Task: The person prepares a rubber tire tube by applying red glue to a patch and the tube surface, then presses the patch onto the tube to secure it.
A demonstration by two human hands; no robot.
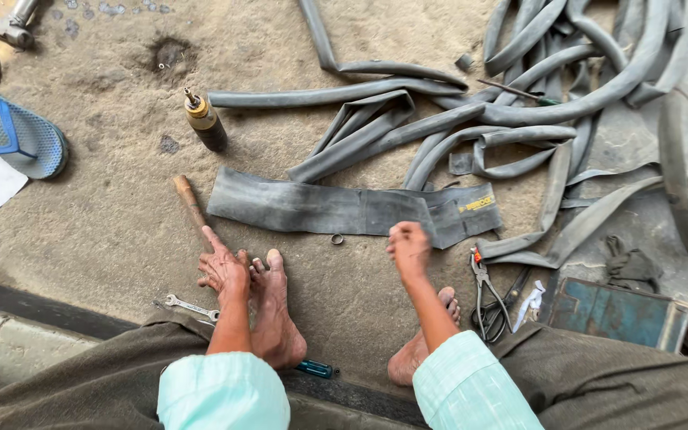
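Head view: my left hand reaches, fingers spread, to the wooden handle on the floor; right hand, loosely curled and holding nothing, hovers by the flat rubber tube, near the small ring.

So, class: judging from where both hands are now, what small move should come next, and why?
Probably the left hand closes on the wooden handle it is reaching for, since its fingers lie at the handle's near end. The right hand rests at the edge of the flattened rubber tube piece, seemingly steadying it.
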